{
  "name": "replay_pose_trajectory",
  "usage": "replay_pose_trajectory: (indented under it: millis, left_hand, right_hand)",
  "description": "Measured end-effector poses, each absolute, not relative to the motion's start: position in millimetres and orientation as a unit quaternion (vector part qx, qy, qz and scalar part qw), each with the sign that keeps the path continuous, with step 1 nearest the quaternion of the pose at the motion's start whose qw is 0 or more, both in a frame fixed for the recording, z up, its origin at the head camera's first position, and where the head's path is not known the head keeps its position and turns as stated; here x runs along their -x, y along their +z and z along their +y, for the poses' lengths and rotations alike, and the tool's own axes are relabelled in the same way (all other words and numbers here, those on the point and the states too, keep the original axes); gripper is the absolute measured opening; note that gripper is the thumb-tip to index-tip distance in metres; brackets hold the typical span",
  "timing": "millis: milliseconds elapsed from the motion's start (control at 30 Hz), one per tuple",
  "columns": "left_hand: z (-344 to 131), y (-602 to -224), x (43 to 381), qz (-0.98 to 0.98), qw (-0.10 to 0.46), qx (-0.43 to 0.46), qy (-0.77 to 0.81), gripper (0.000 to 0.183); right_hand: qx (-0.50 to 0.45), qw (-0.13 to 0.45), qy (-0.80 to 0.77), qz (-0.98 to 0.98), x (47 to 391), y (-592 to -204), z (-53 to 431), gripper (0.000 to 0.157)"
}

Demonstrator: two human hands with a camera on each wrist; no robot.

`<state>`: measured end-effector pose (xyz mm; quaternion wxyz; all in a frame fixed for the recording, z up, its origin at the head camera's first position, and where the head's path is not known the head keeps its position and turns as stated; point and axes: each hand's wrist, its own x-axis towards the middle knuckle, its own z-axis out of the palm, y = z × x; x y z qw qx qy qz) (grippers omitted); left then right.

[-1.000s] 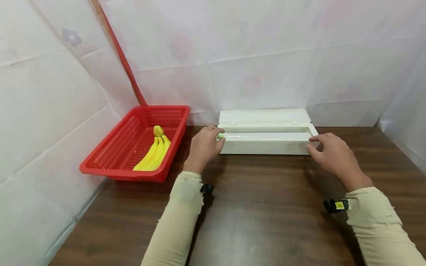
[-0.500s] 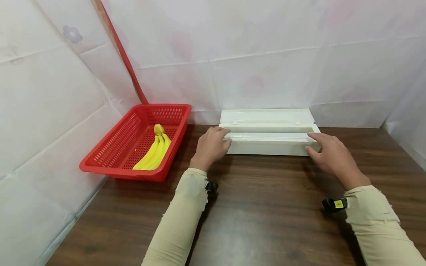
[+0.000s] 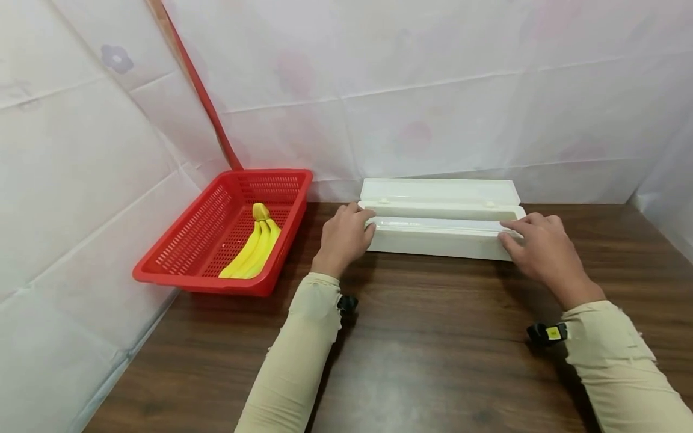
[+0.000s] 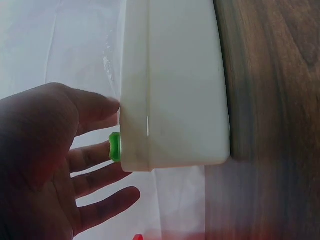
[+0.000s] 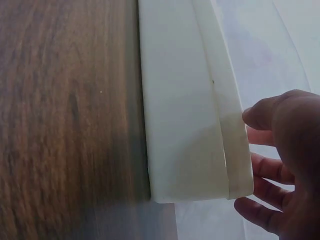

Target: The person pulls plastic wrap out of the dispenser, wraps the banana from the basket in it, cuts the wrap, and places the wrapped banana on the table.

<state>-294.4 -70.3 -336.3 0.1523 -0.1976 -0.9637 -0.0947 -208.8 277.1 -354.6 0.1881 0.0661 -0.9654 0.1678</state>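
Note:
A long white box (image 3: 433, 242) stands near the back wall with its lid (image 3: 440, 191) raised. In it lies a roll (image 3: 433, 224) with a shiny, clear-film surface, apparently cling film. My left hand (image 3: 343, 237) is at the box's left end; in the left wrist view its thumb tip meets the rim and the other fingers spread behind, beside a green end piece (image 4: 115, 147) poking above the rim. At the right end is my right hand (image 3: 541, 249), its thumb tip at the rim and its relaxed fingers just behind. Neither hand plainly shows a firm pinch.
To the left, a red plastic basket (image 3: 151, 279) holds a bunch of bananas (image 3: 251, 246). The dark wood-look table (image 3: 422, 355) extends in front of the box. White sheeting (image 3: 433, 108) hangs behind and at the sides.
The box has turned slightly, its right end coming nearer to me. The green end piece, earlier visible by my left hand in the head view, is hidden there now. Both hands stay at the ends.

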Motion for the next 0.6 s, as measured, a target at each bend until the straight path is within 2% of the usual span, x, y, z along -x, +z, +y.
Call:
replay_pose_trajectory:
  millis: [267,600]
  left_hand:
    - [-65.6,-334.4,294.6,-0.965,0.167,0.179,-0.093,0.017]
    - [-64.8,-337.0,297.2,-0.965,0.191,0.160,-0.084,0.018]
  right_hand:
    - [-0.052,0.161,0.172,-0.971,207.6,-350.5,275.6,0.038]
    - [-0.092,0.173,0.194,-0.961,213.0,-350.3,268.5,0.030]
